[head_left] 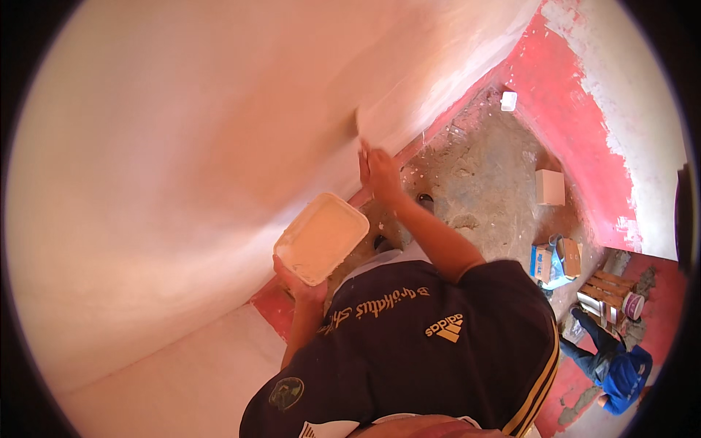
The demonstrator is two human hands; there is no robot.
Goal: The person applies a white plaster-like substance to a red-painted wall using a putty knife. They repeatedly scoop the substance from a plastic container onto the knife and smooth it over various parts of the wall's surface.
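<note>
A shallow pale rectangular tub (pixel 362 216) with rounded corners rests in my left hand (pixel 308 290). My fingers hold it from below and along its near side, close to the wall. A whitish substance coats its inside. My right hand (pixel 382 174) is closed around the handle of a thin hand tool (pixel 357 124), whose end is at the wall. The tool shows almost edge-on and blurred, so its exact kind cannot be made out. The wall (pixel 219 131) has a smooth pale coat with a pinkish tint.
Red paint shows low on the far wall (pixel 562 95). On the stained floor (pixel 475 182) are a white container (pixel 509 101), a pale box (pixel 550 187) and more boxes (pixel 569 257). Beside a wooden crate (pixel 606 289) and bucket (pixel 633 306), a person in blue (pixel 626 379) is at lower right.
</note>
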